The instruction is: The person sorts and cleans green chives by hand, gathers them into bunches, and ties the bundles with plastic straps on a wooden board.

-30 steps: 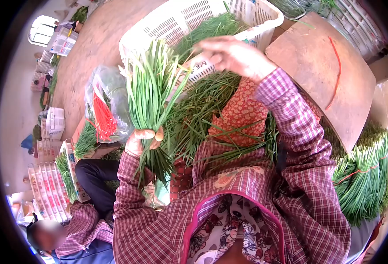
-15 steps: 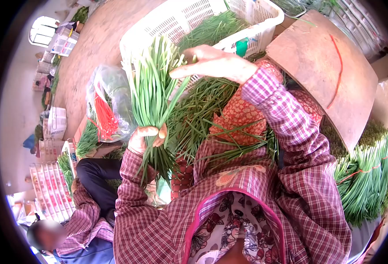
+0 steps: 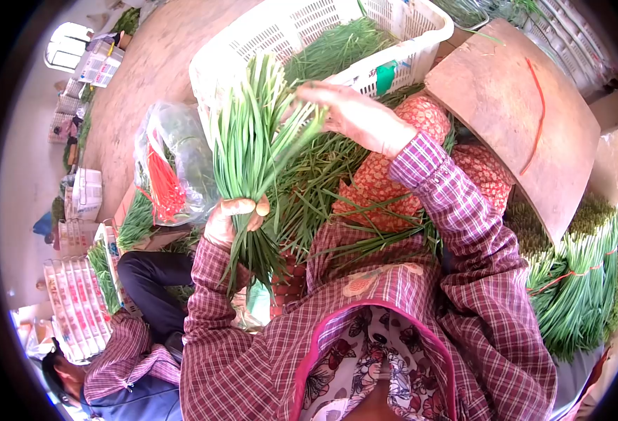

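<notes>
Holding a bunch of green chives (image 3: 249,133) upright, the left hand (image 3: 230,217) has its fingers clenched around the stalks at about the middle, so the tips fan out above and the cut ends hang below the fist. The right hand (image 3: 354,116) is at the upper part of the bunch, on its right side, with the fingers bent and touching the leaves; I cannot tell if they pinch a leaf or only comb through them.

Behind the bunch stands a white plastic crate (image 3: 288,31) with more chives inside. A loose heap of chives (image 3: 316,189) lies on the lap, over a red patterned cloth (image 3: 386,175). At the left is a clear bag with red ties (image 3: 165,182), and at the right a tied bundle (image 3: 579,281) lies below a wooden board (image 3: 512,105).

To do this step well, I think the left grip should be firm but not crush the stalks, and the right fingers should move along the leaves gently, because they are thin and bend easily. Keeping the cut ends level will probably make a neater bunch.
</notes>
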Motion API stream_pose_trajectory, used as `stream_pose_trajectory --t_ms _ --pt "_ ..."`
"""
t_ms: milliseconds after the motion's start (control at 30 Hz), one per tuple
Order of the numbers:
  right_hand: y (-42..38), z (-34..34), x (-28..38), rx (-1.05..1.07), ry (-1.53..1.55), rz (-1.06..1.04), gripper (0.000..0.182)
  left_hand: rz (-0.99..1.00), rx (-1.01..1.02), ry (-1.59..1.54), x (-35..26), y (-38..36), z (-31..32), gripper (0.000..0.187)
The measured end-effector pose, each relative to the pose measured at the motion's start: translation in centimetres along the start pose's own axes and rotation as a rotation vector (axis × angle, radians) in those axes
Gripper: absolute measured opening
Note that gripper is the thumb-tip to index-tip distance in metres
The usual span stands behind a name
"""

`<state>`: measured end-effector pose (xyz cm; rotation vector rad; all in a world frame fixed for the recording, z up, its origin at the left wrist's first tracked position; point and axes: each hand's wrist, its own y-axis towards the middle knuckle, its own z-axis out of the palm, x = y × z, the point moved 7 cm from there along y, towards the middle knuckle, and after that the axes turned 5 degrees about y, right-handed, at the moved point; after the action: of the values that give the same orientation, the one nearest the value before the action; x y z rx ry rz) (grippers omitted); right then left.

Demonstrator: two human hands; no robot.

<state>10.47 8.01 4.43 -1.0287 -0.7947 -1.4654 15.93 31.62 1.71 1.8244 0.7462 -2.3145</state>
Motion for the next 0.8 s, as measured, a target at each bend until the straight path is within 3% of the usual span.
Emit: stream_pose_trajectory --t_ms 67,200,267,333,400,467,567,600,667,733,800 --pt "-1.1 1.2 1.7 0.203 0.272 -0.073 0.026 -0.006 -0.017 0.002 -0.2 0.1 0.3 0.037" --pt "-0.5 -1.0 1.3 0.041 0.45 -0.1 0.028 0.012 -0.032 0.035 -0.6 0.1 0.6 0.036" --pt "-1.1 -2.8 3.9 0.112 0.636 -0.219 0.021 0.005 -0.036 0.034 -0.2 -0.3 0.1 0.036" --pt "-2.5 -5.4 6.3 -0.088 0.611 -0.215 0.019 0.0 -0.045 0.034 0.5 -0.5 -1.0 0.036" --pt "-4.1 -7.8 8.8 -0.226 0.45 -0.323 0.02 -0.003 0.032 -0.149 1.3 -0.8 -1.7 0.033" --pt "-4.2 -8.9 9.6 0.021 0.323 -0.458 0.024 0.007 -0.028 -0.142 0.8 -1.0 -1.5 0.032" --pt "-4.5 -7.7 6.3 -0.167 -0.764 -0.044 0.045 -0.006 -0.098 -0.134 0.6 -1.1 -1.4 0.031" --pt "-4.1 -8.3 4.8 -0.295 -1.485 -0.229 0.05 -0.019 -0.119 -0.155 0.8 -0.9 -1.5 0.031" --pt "-4.8 -5.1 6.3 -0.386 -1.529 -0.465 0.038 -0.006 -0.118 -0.168 1.0 -0.7 -1.6 0.034" --pt "-4.9 -1.2 8.8 -0.331 -1.147 -0.664 0.023 -0.051 -0.225 -0.142 1.1 -0.8 -1.3 0.037" --pt "-5.1 2.5 9.9 -0.374 -1.114 -0.838 0.016 -0.084 -0.268 -0.153 0.2 -0.7 0.2 0.036"
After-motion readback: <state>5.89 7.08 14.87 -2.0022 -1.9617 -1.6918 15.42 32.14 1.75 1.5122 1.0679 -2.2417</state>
